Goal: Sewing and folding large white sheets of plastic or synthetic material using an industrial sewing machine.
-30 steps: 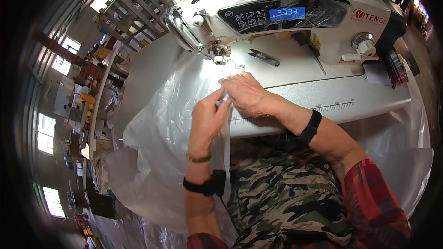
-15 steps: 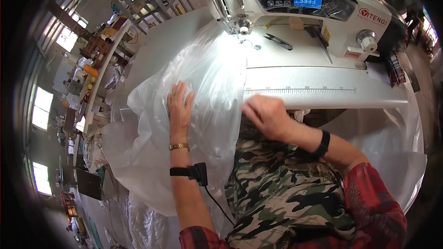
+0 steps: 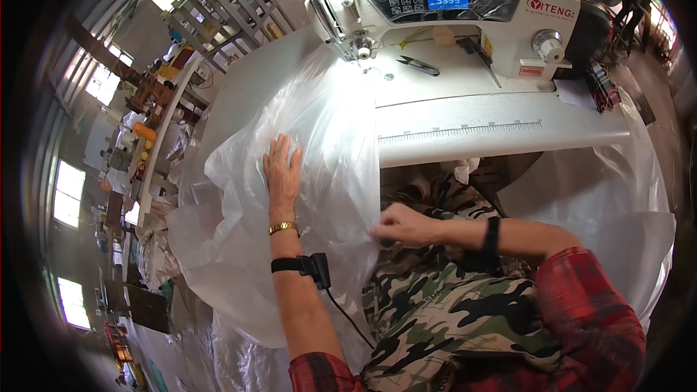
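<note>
A sheet of thin, translucent white plastic point(image 3: 327, 174) runs from under the needle area of the white sewing machine point(image 3: 523, 36) down over the table's front edge toward my lap. My left hand point(image 3: 283, 178) lies flat on it, fingers stretched and slightly apart. Close to my lap, my right hand point(image 3: 404, 225) is closed in a pinch at the sheet's right edge. That edge hangs fairly straight between the machine and my right fingers. The fingertips are partly turned away, but they meet the plastic.
Small thread snips point(image 3: 420, 66) lie on the machine bed near the needle. A ruler scale point(image 3: 465, 128) runs along the table's front. More plastic sheeting point(image 3: 602, 225) hangs at the right. A cluttered bench point(image 3: 163, 116) stands at the left, beside a grey metal rack point(image 3: 225, 11).
My right hand has come down from the table's front edge toward my lap, at the sheet's edge. My left hand stays flat on the plastic. The whole view has shifted slightly.
</note>
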### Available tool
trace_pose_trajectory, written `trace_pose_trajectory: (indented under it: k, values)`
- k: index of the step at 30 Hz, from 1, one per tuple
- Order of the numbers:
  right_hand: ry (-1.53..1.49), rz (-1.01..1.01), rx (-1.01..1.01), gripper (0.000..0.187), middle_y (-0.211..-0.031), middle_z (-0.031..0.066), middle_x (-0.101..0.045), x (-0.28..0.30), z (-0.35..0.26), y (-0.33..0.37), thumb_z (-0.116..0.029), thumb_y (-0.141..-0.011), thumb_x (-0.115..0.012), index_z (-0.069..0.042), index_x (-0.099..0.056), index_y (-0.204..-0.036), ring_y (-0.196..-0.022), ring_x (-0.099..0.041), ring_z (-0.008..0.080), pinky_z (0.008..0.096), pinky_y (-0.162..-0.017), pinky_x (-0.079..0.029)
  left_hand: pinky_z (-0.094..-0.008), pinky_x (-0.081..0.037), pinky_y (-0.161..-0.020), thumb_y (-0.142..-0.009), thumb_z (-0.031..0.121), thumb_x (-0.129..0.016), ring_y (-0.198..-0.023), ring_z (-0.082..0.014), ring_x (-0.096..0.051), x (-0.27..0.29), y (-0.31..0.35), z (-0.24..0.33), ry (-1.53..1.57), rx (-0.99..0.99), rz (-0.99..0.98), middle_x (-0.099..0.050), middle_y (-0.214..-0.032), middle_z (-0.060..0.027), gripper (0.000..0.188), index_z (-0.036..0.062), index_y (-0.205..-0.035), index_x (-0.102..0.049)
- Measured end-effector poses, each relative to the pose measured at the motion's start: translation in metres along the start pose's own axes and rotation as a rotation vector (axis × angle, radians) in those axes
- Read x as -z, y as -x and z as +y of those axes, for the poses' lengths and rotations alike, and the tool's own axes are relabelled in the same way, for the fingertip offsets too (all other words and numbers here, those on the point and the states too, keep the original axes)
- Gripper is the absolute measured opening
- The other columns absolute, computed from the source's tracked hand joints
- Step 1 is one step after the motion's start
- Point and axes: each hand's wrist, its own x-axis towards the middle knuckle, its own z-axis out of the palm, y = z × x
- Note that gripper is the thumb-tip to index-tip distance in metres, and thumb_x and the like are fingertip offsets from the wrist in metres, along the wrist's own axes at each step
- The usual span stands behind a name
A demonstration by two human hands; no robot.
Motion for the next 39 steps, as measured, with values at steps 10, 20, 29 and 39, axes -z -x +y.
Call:
trace_pose_trajectory:
  k: [10, 20, 29, 39]
  values:
    - [-0.482, -0.025, -0.177, 0.026, -0.080, 0.0022, -0.063, 0.011, -0.025, 0.065, -0.024, -0.096, -0.058, 0.000, -0.064, -0.091, -0.074, -0.060, 0.0093, 0.0267, -0.070, -0.051, -0.0481, -0.027, -0.114, -0.097, 0.029, -0.056, -0.134, -0.0327, -0.043, 0.025, 0.013, 0.026, 0.122, 0.036, 0.033, -0.050, -0.142, -0.0185, 0.046, -0.0004, -0.132, -0.055]
    - [-0.534, -0.075, -0.064, 0.026, -0.083, 0.0031, -0.065, 0.002, -0.012, 0.066, -0.024, -0.097, -0.059, 0.001, -0.064, -0.098, -0.073, -0.062, 0.0105, 0.0264, -0.069, -0.053, -0.0383, -0.045, -0.085, -0.077, 0.013, -0.078, -0.093, -0.0330, -0.057, 0.033, 0.142, 0.156, -0.034, -0.060, 0.232, -0.060, -0.098, -0.0158, 0.036, 0.0003, -0.107, -0.062]
    - [-0.504, -0.007, -0.117, 0.025, -0.087, 0.0055, -0.064, 0.009, -0.010, 0.062, -0.020, -0.097, -0.060, 0.005, -0.063, -0.100, -0.079, -0.063, 0.0112, 0.0294, -0.073, -0.057, -0.0232, -0.043, -0.057, -0.084, 0.005, -0.071, -0.061, -0.0094, -0.054, 0.080, 0.232, 0.083, 0.635, 0.560, 0.163, -0.058, -0.071, 0.0015, 0.011, -0.0012, -0.089, -0.064]
    - [-0.464, -0.053, -0.098, 0.030, -0.089, 0.0062, -0.065, 0.003, -0.012, 0.063, -0.023, -0.097, -0.059, 0.005, -0.064, -0.105, -0.079, -0.063, 0.0113, 0.0294, -0.073, -0.057, -0.0194, -0.039, -0.051, -0.089, 0.000, -0.063, -0.056, -0.0041, -0.048, 0.144, 0.342, 0.035, 0.746, 0.724, 0.437, -0.057, -0.070, 0.0031, 0.006, 0.0005, -0.082, -0.063]
